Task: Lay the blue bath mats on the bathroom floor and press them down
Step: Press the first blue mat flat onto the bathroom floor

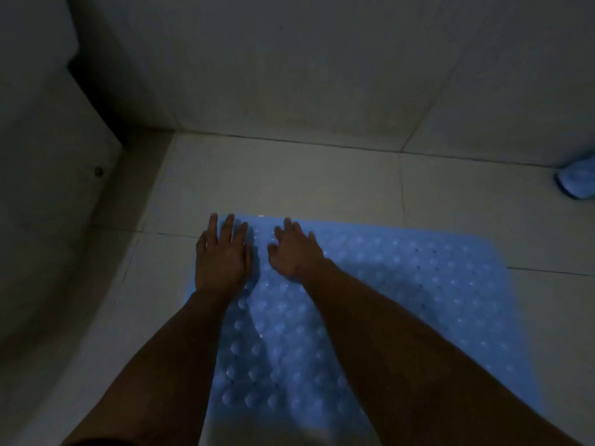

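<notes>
A blue bath mat (pixel 402 300) with a bubbled surface is seen lying flat on the pale tiled floor (pixel 289 181), a little short of the wall (pixel 289 75) that rises beyond it. The pressing step is judged to be in hand. The left hand (pixel 222 255) is laid on the mat's far left corner, fingers extended and spread, with the fingertips reaching about to the far edge. The right hand (pixel 294 249) is placed just beside it, further in on the mat, palm down with the fingers open and slightly curled. Nothing is gripped by either hand; both are spread flat against the mat, though how hard they are pressed cannot be told in this dim light.

Far to the right of the mat, against the base of the wall, a blue object (pixel 576 181) is partly seen at the frame's edge; it may be a second mat, rolled or folded, but this cannot be confirmed.

Most of the mat to the right of the hands appears not yet attended to. For the next move, the palms would need to be shifted along the far edge towards the right corner and pressed firmly, so that the mat is seated evenly on the tiles.
</notes>
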Available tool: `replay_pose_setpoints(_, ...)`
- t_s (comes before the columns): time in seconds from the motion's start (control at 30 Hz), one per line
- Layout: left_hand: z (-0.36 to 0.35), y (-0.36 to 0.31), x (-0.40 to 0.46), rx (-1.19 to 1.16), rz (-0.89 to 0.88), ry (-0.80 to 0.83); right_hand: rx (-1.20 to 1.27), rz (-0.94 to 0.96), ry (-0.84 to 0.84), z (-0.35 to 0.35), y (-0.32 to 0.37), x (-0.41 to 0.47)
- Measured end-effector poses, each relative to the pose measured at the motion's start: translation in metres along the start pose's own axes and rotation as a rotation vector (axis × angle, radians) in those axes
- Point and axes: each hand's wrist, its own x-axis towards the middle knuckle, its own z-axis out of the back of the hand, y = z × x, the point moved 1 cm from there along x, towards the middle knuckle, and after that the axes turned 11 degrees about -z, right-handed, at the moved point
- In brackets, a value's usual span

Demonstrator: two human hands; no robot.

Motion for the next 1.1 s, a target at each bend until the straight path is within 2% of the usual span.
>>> replay_pose_setpoints(0.07,0.004,-0.011,0.001,-0.010,0.016,0.001,0.185,-0.024,0.008,0.033,-0.007,0.004)
replay_pose_setpoints(0.13,0.007,-0.033,0.008,-0.022,-0.004,0.018,0.269,-0.095,-0.119,0.066,-0.031,-0.002)
replay_pose_setpoints(0.4,-0.006,-0.140,0.031,-0.102,-0.215,0.147,0.280,-0.258,-0.279,0.090,-0.147,-0.041)
replay_pose_setpoints(0.6,-0.049,-0.182,0.033,-0.056,-0.210,0.225,0.281,-0.165,-0.458,0.075,-0.184,-0.039)
replay_pose_setpoints(0.8,-0.066,-0.178,0.026,0.021,-0.226,0.148,0.226,0.026,-0.638,0.060,-0.190,-0.026)
replay_pose_setpoints(1.1,-0.068,-0.179,0.028,-0.033,-0.191,0.169,0.193,0.005,-0.524,0.050,-0.188,-0.016)
